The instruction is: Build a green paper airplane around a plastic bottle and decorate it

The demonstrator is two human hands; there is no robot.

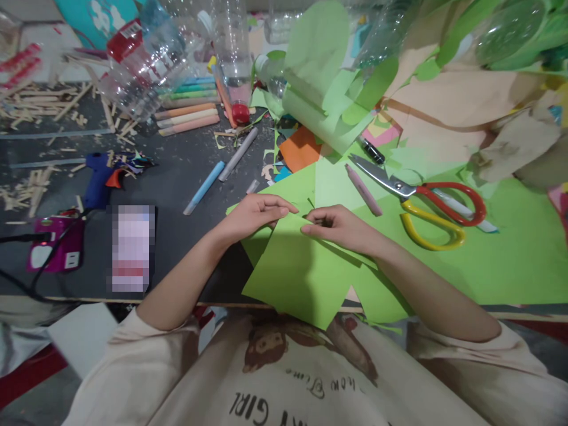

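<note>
Both hands hold one sheet of light green paper by its far edge, and its near end hangs past the table's front edge. My left hand pinches the far left corner between thumb and fingers. A short way to the right, my right hand has its thumb on top of the same edge, fingers curled beneath. More green sheets lie under and beside the hands. Scissors with one red and one yellow handle rest on them to the right, near a pink marker.
Left on the dark table are a blue glue gun, a purple box with a cable, a blurred-out phone and loose markers. Plastic bottles, wood sticks and brown paper crowd the back.
</note>
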